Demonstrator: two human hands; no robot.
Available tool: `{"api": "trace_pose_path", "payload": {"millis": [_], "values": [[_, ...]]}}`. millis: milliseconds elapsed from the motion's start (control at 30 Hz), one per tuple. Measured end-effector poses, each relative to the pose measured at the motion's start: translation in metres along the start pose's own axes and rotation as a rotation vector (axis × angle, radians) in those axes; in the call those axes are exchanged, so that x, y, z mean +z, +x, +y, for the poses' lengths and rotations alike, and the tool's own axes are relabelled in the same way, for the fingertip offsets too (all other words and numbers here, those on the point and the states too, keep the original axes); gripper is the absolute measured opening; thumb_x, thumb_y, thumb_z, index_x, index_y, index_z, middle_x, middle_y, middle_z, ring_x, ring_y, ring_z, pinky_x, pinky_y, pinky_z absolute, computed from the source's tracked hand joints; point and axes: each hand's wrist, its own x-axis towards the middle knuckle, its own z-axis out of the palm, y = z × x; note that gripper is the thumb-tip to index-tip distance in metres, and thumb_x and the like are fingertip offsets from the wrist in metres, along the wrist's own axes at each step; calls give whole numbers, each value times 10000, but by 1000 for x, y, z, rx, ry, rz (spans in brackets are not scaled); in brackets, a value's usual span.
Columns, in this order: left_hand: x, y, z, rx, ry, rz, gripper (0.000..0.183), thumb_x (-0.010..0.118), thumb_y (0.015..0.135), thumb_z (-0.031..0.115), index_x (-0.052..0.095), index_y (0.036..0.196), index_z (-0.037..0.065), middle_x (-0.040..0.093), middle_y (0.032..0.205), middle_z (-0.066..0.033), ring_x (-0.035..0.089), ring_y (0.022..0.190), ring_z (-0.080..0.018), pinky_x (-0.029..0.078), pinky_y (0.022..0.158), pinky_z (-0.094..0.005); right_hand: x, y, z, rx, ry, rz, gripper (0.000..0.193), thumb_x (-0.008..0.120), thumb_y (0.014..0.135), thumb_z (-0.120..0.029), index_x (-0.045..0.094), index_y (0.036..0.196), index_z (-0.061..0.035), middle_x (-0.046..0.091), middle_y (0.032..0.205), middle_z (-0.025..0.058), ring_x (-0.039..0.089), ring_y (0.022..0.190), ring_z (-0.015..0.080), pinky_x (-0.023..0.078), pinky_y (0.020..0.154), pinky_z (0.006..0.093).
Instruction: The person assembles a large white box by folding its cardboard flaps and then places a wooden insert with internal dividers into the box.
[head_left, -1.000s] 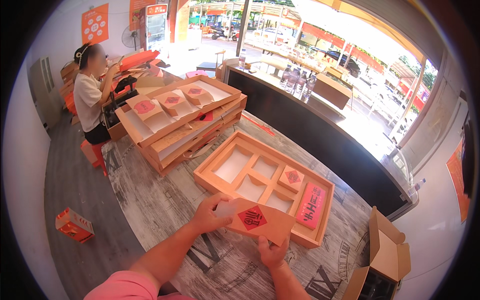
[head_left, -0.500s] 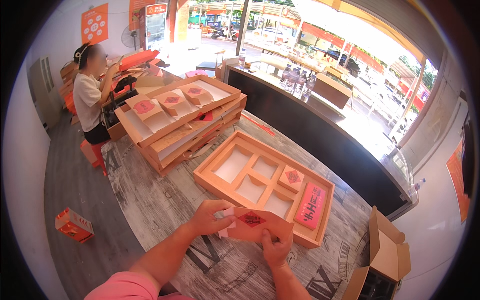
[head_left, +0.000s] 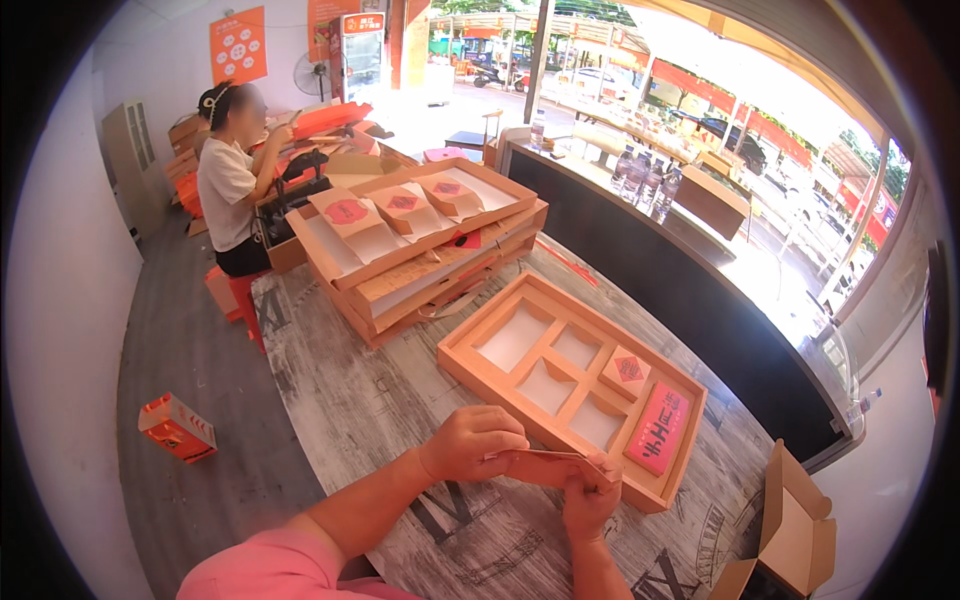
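Holding a small flat orange box [head_left: 545, 466] between both hands, I have it tipped nearly edge-on to my eyes, so its long axis runs left to right across me, level with the table's near side, and its broad face is turned mostly upward and away. My left hand [head_left: 472, 443] curls over the left end, fingers clenched down on the top with the thumb tucked beneath. My right hand [head_left: 590, 497] comes up from below, fingertips pinching the right end. Both forearms enter from the lower edge, the left in a pink sleeve [head_left: 270, 570].

It hovers just above the weathered wooden table [head_left: 350, 400], right at the near edge of the orange compartment tray [head_left: 570, 385]. Four of that tray's square cells lie open; one holds a small square packet [head_left: 627, 370] and the long cell at the right holds a red oblong box [head_left: 660, 428].

Bare tabletop opens to my left and toward me. Farther back stands a stack of larger trays [head_left: 430, 250], well apart from my hands. An open cardboard carton [head_left: 795, 525] sits at the lower right, an orange box [head_left: 177, 427] lies on the floor at left, and a seated person [head_left: 232, 190] works beyond the stack.
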Motion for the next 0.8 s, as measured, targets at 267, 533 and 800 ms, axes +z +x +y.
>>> {"api": "trace_pose_path", "payload": {"millis": [267, 533, 800], "values": [[-16, -13, 0, -440, -239, 160, 176, 722, 909, -4, 722, 1082, 31, 723, 917, -49, 694, 851, -143, 547, 773, -300, 6, -2, -5, -103, 136, -44, 522, 807, 886, -71, 555, 1340, -20, 709, 1051, 102, 642, 806, 129, 547, 703, 270], [-109, 44, -42, -521, -27, 580, 167, 664, 1023, 58, 710, 1184, 42, 694, 991, 18, 627, 926, -59, 502, 821, -232, 7, -2, -6, -166, 94, -200, 494, 810, 838, -8, 595, 1282, -14, 711, 1036, 102, 585, 710, 119, 525, 639, 263], [-251, 112, -151, -710, 162, 642, 304, 662, 1047, 250, 697, 1298, 81, 693, 939, -8, 632, 751, -57, 494, 596, -229, 7, 1, -15, -189, 17, -256, 432, 786, 860, 9, 611, 1255, -2, 704, 1035, 93, 584, 707, 102, 529, 653, 256]]}}
